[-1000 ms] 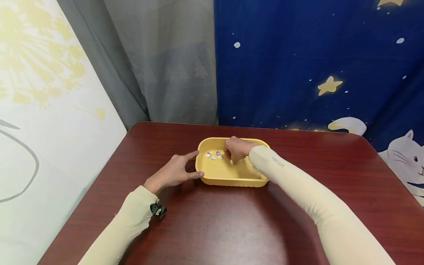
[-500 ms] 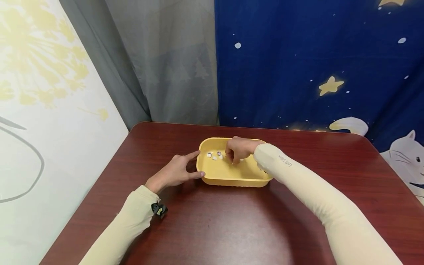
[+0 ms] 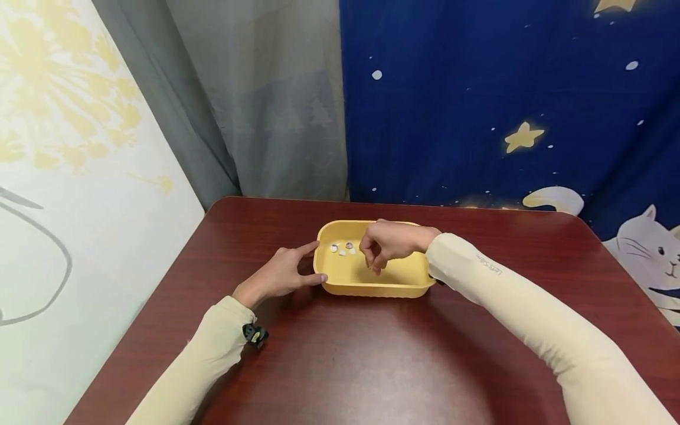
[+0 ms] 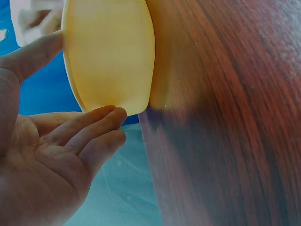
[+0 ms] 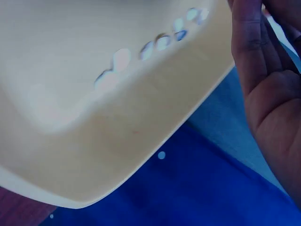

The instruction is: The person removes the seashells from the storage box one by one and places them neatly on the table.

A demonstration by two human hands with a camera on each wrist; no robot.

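Observation:
A yellow rectangular tray (image 3: 374, 291) with rounded corners stands on the table. My left hand (image 3: 281, 273) spans its left end, thumb at the front corner and forefinger at the back; in the left wrist view the straight fingers (image 4: 96, 129) touch the tray's end. Over the tray's middle hangs my right hand (image 3: 395, 241), finger and thumb tips pinched together, with a pale fleck of a small shell at them. Several white and purplish shells (image 3: 342, 252) lie on the floor at the back left. The right wrist view shows shells (image 5: 163, 42) in a row; the right fingertips are out of frame.
The dark red wooden table (image 3: 340, 354) reaches to a grey curtain (image 3: 276, 118) and a blue star-patterned curtain (image 3: 451, 118) behind it. A white wall (image 3: 95, 236) borders it on the left. A black strap device (image 3: 256, 335) sits on the left wrist.
My right hand has drawn toward the front of the tray, away from the row of shells, its forearm swinging right. The pale fleck has moved with its fingertips. My left hand stays at the tray's end.

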